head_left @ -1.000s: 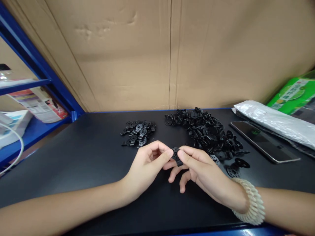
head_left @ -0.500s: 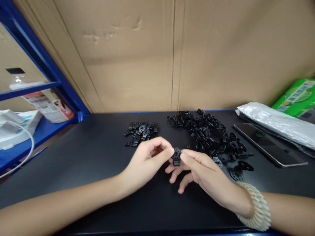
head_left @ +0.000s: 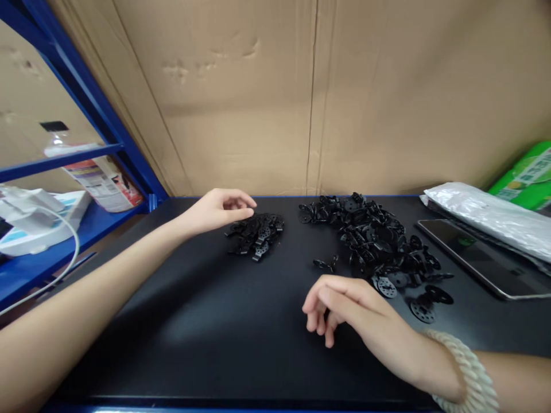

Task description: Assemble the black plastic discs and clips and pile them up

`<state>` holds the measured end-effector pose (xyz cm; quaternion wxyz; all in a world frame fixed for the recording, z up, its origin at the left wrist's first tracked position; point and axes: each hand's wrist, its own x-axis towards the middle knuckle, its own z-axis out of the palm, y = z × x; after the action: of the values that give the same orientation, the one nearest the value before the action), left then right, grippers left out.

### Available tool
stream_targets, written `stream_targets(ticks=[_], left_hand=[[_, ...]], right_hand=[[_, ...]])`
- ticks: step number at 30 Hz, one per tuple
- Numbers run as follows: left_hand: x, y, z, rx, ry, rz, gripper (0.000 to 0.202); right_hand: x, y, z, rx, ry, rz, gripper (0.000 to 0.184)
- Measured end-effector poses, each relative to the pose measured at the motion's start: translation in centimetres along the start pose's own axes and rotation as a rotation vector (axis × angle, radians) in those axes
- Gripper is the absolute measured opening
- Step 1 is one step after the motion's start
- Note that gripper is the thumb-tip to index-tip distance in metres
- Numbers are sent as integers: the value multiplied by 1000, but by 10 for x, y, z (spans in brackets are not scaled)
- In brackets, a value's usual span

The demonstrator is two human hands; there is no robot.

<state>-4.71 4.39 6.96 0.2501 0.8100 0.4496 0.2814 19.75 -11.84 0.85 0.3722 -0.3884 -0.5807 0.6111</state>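
My left hand is stretched out over the back left edge of a small pile of black perforated plastic discs with tabs. Its thumb and fingers are apart, and I see nothing between them. Above the front of the dark table, my right hand hangs with loosely bent fingers and holds nothing that shows; its wrist wears a pale coiled band. Just beyond it spreads a larger heap of black round plastic parts. A few of these discs lie apart at the heap's near right side.
A phone lies right of the heap, beside a silvery plastic packet and a green package. Cardboard walls off the back. On the left, a blue shelf frame holds a bottle and a white power strip.
The small black part that both hands were pinching is no longer between them. My left hand has moved left and back to the small pile. My right hand's pinch has loosened.
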Motion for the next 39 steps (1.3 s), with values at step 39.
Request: stream_targets(ticks=[39], left_hand=[[-63,48,99,-518,99,383,19]], right_hand=[[9,2,-4,496,-7,36,25]])
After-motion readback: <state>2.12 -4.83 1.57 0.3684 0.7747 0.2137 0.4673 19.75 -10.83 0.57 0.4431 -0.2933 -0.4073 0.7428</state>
